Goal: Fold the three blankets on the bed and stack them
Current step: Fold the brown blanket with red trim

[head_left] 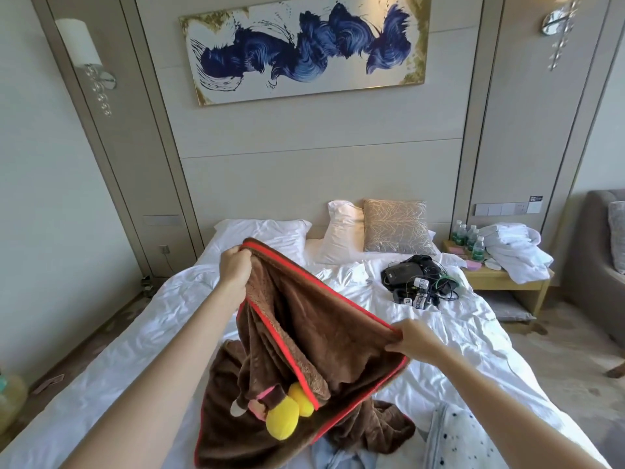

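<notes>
- Holds the brown blanket (304, 326) up over the bed (135, 350), stretched between both hands, lower folds trailing onto the sheet at the near end.
- Clamps the left hand (236, 265) round the far top corner, fingers curled tight over the red trim (324, 286).
- Pinches the nearer corner with the right hand (414, 341), thumb and fingers closed on that same red edge.
- Pulls that hem nearly straight from one hand to the other, and lets the plush sag in deep folds below.
- Dangles two yellow plush lumps (282, 419) low at the blanket's middle.
- Leaves bare white sheet left of the blanket, right out to the mattress edge, and more sheet on the right.
- Counts one pale dotted blanket (456, 434), crumpled at the near right, just beside the brown one.
- Catches a strip of light blue cloth (338, 456) at the bottom edge; cannot tell whether it is a separate blanket.
- Counts two white pillows (343, 231) and one gold-patterned cushion (395, 226) against the headboard, well apart from the hands.
- Spots one tangle of black devices and cables (416, 275) on the bed's right half, between cushion and right hand.
- Tallies roughly four green-labelled bottles (468, 236) on the nightstand (507, 282), beside one heap of white cloth (514, 248).
- Adds two wall lamps (81, 49) and one painting (304, 49) up above.
</notes>
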### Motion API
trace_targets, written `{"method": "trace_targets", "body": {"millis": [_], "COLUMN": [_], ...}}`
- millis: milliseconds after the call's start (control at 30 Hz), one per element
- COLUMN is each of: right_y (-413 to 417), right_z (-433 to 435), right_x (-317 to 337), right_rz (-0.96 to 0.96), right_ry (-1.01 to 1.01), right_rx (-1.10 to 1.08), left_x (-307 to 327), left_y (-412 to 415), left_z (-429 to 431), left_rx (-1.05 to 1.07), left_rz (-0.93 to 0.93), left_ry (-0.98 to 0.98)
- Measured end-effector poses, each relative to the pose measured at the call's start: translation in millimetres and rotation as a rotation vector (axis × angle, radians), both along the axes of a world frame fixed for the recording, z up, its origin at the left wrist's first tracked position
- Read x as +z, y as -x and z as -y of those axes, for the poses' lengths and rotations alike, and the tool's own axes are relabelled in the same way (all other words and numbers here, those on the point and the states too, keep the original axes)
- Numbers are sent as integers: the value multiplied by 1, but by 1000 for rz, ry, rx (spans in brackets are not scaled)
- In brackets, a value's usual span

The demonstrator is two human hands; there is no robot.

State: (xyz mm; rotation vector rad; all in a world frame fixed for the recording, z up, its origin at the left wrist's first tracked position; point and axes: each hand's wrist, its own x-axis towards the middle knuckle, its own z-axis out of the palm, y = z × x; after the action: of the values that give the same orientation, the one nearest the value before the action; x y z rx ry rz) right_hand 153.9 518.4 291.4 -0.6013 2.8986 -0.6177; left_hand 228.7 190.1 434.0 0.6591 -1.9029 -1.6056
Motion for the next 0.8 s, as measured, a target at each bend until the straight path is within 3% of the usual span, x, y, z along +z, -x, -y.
{"method": "trace_targets", "body": {"millis": [67,167,267,333,400,500,700,800], "right_y": [-2,-2,4,11,22,31,31,15], "right_z": [-8,-9,-16,-18,-13,0,22,32], "right_x": [-19,-32,-33,-24,-9,27,140,203], "right_rz": [-106,-216,-101,35,151,265,350,382], "right_ry": [-79,-23,227,508,790,1022,1285,1398], "right_rx": [-108,-348,-561,-638,-622,-509,-418,-256], "left_x": [-1,1,7,12,13,19,54,76], "left_y": [1,2,2,0,-2,-5,-13,-15], "left_z": [5,5,10,19,26,29,12,1], "left_rx": [31,30,82,121,147,155,39,-29], "left_rz": [-20,-40,-85,-116,-107,-59,-60,-133], "left_ry": [-11,10,-26,-40,-36,-38,-213,-304]}}
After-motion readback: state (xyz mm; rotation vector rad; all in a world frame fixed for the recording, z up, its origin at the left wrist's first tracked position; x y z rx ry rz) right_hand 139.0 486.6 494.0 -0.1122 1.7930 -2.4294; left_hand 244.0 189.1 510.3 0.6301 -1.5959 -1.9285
